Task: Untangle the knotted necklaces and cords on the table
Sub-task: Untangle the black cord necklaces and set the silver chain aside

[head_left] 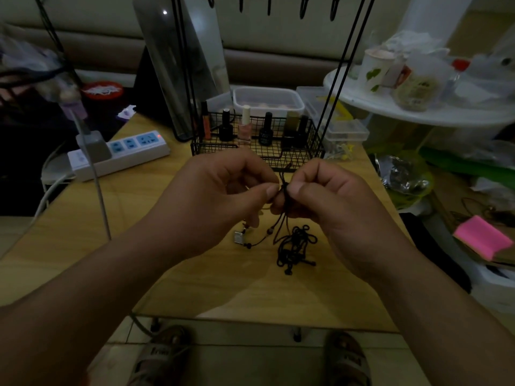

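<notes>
Above the middle of the wooden table (195,280), my left hand (220,199) and my right hand (328,199) meet thumb to thumb. Both pinch a dark knotted cord (284,188) between thumb and fingers. Strands hang from the knot down to the table. One strand carries small beads (269,232) and ends near a small square silver pendant (239,237) under my left hand. A loose heap of tangled black cord (295,249) lies on the table just below my right hand.
A black wire basket (259,151) with nail polish bottles stands just behind my hands. A white power strip (119,154) lies at the left, with a cable running down. Clear plastic boxes (345,132) sit at the back right. A pink pad (482,238) lies off the table's right edge.
</notes>
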A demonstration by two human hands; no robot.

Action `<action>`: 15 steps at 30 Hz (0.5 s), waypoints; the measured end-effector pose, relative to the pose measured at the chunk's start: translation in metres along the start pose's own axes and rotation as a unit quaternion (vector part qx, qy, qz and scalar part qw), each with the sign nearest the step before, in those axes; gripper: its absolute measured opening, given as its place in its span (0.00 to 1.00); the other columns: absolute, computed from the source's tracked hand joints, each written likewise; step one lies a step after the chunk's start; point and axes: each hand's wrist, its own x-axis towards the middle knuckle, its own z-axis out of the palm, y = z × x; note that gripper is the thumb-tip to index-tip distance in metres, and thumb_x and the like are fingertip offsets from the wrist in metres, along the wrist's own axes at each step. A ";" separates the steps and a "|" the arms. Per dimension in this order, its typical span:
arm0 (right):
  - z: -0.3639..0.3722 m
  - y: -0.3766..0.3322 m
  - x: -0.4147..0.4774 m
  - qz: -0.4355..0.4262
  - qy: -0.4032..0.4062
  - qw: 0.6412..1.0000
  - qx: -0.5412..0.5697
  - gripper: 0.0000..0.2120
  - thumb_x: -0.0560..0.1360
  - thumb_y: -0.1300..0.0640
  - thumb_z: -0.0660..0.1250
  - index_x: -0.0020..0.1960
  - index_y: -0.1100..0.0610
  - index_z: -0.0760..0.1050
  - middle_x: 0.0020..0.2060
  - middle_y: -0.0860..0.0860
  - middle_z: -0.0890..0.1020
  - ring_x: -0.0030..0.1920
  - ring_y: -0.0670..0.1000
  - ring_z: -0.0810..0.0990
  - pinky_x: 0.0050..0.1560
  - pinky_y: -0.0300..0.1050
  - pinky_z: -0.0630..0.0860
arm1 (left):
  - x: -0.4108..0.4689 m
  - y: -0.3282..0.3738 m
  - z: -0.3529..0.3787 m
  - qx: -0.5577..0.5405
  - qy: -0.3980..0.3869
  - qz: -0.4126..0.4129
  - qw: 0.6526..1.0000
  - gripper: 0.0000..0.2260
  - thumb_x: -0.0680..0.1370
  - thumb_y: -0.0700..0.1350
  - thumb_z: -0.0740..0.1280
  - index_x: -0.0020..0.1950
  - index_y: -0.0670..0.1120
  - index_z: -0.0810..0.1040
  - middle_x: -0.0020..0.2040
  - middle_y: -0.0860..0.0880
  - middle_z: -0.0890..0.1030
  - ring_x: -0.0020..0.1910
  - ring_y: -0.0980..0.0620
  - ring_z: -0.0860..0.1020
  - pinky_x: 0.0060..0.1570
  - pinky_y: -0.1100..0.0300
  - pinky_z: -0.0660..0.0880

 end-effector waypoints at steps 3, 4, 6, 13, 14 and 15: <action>0.002 -0.002 -0.001 -0.002 -0.003 1.000 -0.010 0.05 0.81 0.63 0.65 0.47 0.59 0.77 0.42 0.56 0.86 0.49 0.59 0.85 0.51 0.48 0.80 | -0.001 -0.003 0.002 0.050 0.012 0.028 0.998 0.04 0.78 0.43 0.72 0.53 0.47 0.84 0.42 0.54 0.86 0.34 0.51 0.85 0.34 0.51 0.82; 0.003 -0.003 -0.001 -0.005 -0.003 1.000 -0.014 0.04 0.81 0.63 0.66 0.47 0.60 0.77 0.42 0.56 0.86 0.49 0.58 0.85 0.50 0.46 0.80 | -0.002 -0.004 0.003 0.058 0.017 0.032 0.998 0.04 0.78 0.43 0.72 0.52 0.47 0.84 0.41 0.54 0.86 0.34 0.52 0.85 0.33 0.51 0.82; 0.004 -0.003 -0.001 -0.010 -0.001 1.000 -0.022 0.04 0.80 0.63 0.66 0.47 0.60 0.77 0.41 0.56 0.86 0.48 0.58 0.85 0.48 0.44 0.80 | -0.002 -0.004 0.003 0.071 0.022 0.043 0.996 0.04 0.78 0.44 0.72 0.52 0.48 0.85 0.41 0.56 0.86 0.33 0.54 0.84 0.32 0.52 0.81; 0.004 0.000 0.000 -0.024 -0.015 0.998 -0.056 0.02 0.79 0.67 0.68 0.46 0.64 0.77 0.36 0.51 0.85 0.39 0.42 0.83 0.41 0.33 0.76 | 0.000 -0.006 0.005 0.106 0.012 0.065 0.992 0.03 0.77 0.45 0.72 0.47 0.46 0.83 0.37 0.61 0.84 0.31 0.56 0.83 0.29 0.61 0.78; 0.004 0.000 0.000 -0.024 -0.018 0.998 -0.056 0.02 0.79 0.67 0.68 0.46 0.64 0.77 0.35 0.49 0.84 0.38 0.41 0.82 0.41 0.33 0.76 | 0.000 -0.007 0.005 0.102 0.011 0.062 0.993 0.01 0.77 0.43 0.72 0.47 0.46 0.83 0.36 0.62 0.83 0.31 0.57 0.83 0.29 0.65 0.76; 0.003 0.000 -0.001 -0.024 -0.020 0.998 -0.051 0.03 0.79 0.67 0.68 0.46 0.64 0.77 0.35 0.48 0.84 0.37 0.40 0.82 0.40 0.32 0.76 | 0.000 -0.008 0.005 0.101 0.010 0.059 0.993 0.01 0.77 0.41 0.73 0.46 0.46 0.82 0.35 0.63 0.82 0.31 0.57 0.82 0.29 0.67 0.75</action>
